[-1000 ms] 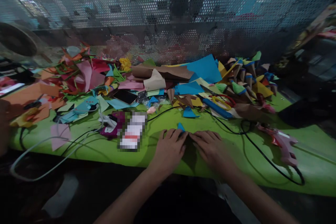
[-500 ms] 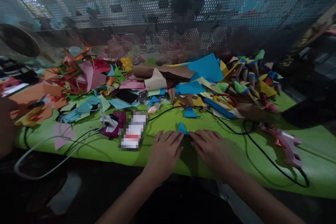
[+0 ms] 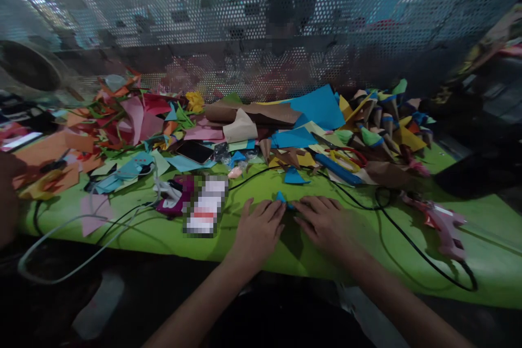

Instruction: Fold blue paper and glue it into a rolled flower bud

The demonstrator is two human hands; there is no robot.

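At the far left, a white cable [image 3: 61, 236] loops off the near edge of the green-covered table [image 3: 163, 235], beside a loose pink paper scrap [image 3: 93, 210]; neither has moved. Further right, a magenta pouch [image 3: 174, 199] lies where it was.

The left hand [image 3: 258, 227] rests palm down near the table's near edge, fingers stretched out and apart, their tips on a small blue folded paper piece [image 3: 281, 197]. Half a second ago a gap showed between the two hands; now the fingertips have drawn together again and cover more of the blue piece, so only its far tip shows. The right hand [image 3: 322, 223] lies flat in the same way, its fingers spread and meeting the left ones on the paper.

Beyond them, a blue paper triangle [image 3: 293, 176] is unchanged. To the right, a black cable [image 3: 393, 225] curls toward a pink glue gun [image 3: 442, 224], both as before.
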